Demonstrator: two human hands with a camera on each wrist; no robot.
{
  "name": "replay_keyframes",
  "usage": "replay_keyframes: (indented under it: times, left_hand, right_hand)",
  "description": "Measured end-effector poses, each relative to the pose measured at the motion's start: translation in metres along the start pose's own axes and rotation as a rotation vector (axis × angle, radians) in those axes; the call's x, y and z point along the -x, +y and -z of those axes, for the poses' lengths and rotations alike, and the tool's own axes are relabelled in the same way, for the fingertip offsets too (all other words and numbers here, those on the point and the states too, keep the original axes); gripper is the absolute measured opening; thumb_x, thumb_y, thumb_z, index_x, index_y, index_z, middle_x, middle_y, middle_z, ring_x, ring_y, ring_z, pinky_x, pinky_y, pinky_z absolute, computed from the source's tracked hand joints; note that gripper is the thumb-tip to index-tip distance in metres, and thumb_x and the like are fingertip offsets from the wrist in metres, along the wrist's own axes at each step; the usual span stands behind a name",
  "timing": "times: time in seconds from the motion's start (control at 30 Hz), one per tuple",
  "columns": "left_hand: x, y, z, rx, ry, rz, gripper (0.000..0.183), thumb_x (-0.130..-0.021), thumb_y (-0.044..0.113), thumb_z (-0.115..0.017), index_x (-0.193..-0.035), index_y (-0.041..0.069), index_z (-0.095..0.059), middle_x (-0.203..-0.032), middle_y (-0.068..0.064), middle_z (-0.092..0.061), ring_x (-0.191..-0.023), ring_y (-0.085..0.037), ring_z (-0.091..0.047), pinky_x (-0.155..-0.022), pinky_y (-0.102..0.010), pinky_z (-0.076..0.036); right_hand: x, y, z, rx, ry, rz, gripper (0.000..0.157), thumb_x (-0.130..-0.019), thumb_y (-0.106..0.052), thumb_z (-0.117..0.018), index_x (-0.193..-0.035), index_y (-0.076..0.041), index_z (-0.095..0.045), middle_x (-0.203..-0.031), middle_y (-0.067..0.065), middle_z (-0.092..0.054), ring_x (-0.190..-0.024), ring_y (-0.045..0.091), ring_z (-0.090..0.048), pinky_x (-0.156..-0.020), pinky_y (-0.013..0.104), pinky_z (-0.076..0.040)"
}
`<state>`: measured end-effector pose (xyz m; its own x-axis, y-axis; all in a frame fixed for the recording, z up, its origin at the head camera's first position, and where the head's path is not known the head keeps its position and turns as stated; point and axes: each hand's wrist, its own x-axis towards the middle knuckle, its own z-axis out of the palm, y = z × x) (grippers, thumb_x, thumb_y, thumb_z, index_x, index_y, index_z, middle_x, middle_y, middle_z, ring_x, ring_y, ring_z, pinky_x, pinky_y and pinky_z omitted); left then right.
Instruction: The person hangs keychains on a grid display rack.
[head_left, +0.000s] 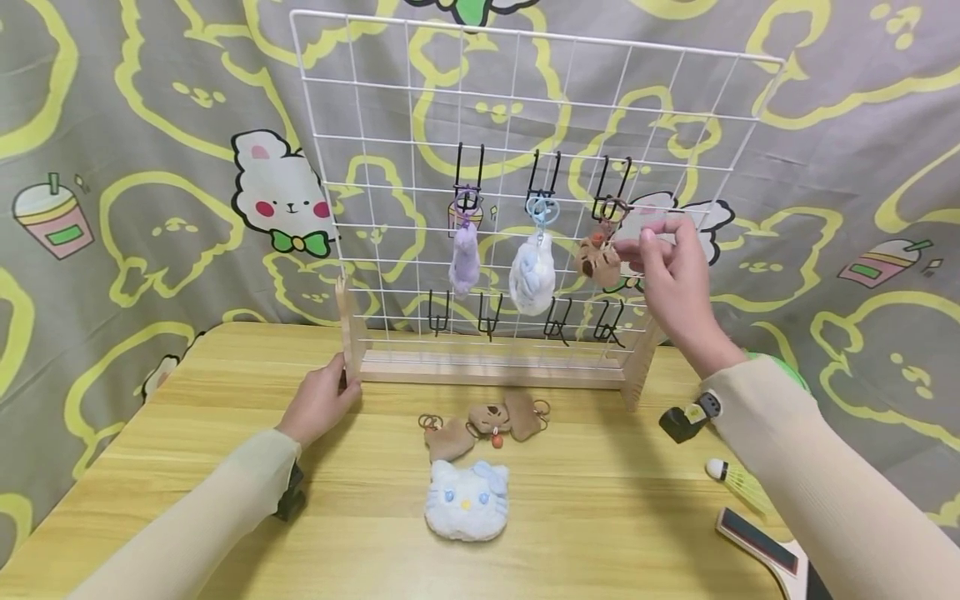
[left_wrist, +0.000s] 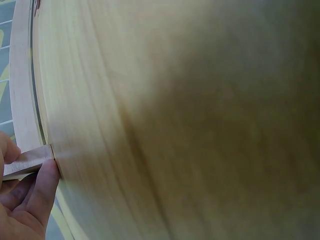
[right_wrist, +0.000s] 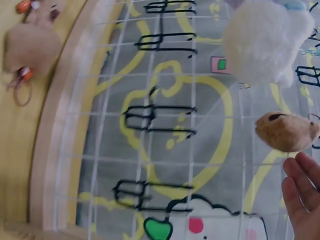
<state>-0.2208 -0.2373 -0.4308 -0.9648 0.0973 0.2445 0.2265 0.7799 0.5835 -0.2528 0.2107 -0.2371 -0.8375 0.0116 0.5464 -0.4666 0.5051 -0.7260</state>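
Note:
A brown plush keychain [head_left: 598, 262] hangs by its ring from a black hook on the white wire grid [head_left: 517, 117]. My right hand [head_left: 675, 279] is beside it, fingertips right at the plush; in the right wrist view the fingers [right_wrist: 295, 182] are fairly straight along the brown plush [right_wrist: 285, 131]. To its left hang a white plush keychain [head_left: 532, 275] with a light blue ring and a purple one [head_left: 466, 258]. My left hand [head_left: 318, 400] grips the grid's wooden stand [head_left: 349, 333] at its left end, thumb and fingers either side of the wooden foot [left_wrist: 30, 159].
Brown plush keychains [head_left: 450, 437] and a white cat-face plush [head_left: 467, 504] lie on the wooden table [head_left: 360, 533]. Lower black hooks [head_left: 490, 312] jut from the grid. A shuttlecock [head_left: 738, 483] and a paddle-shaped item [head_left: 761, 542] lie at right. Patterned fabric [head_left: 180, 75] hangs behind.

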Motion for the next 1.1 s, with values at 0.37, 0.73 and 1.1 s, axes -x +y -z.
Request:
replay_keyframes:
  times: [0.37,0.73,1.1]
  left_hand:
    - [-0.003,0.003,0.001,-0.003,0.001,0.003,0.039,-0.102,0.006,-0.056,-0.136,-0.013,-0.05,-0.114,-0.034,-0.071,-0.092,-0.033,-0.073,-0.071,-0.039,-0.057]
    - [-0.002,0.002,0.003,-0.011,0.003,0.006,0.038,-0.101,0.006,-0.056,-0.134,-0.013,-0.051,-0.114,-0.035,-0.071,-0.093,-0.035,-0.073,-0.071,-0.041,-0.058]
    - [0.0,0.001,0.001,-0.015,-0.006,0.014,0.04,-0.101,0.006,-0.056,-0.135,-0.014,-0.051,-0.112,-0.033,-0.073,-0.09,-0.032,-0.073,-0.072,-0.042,-0.059]
  right_hand:
    - [0.058,0.032,0.009,0.108,-0.047,0.085,0.029,-0.113,-0.022,-0.043,-0.124,0.003,-0.051,-0.115,0.024,-0.076,-0.096,-0.014,-0.065,-0.09,0.005,-0.05]
    - [0.133,0.058,-0.045,0.101,-0.38,0.156,0.011,-0.107,-0.01,-0.055,-0.111,-0.004,-0.063,-0.096,0.006,-0.078,-0.088,0.014,-0.075,-0.082,0.025,-0.061]
    - [0.171,0.051,-0.105,0.034,-0.779,-0.129,0.037,-0.109,-0.036,-0.052,-0.111,-0.003,-0.068,-0.086,0.005,-0.069,-0.072,0.01,-0.06,-0.063,0.024,-0.052]
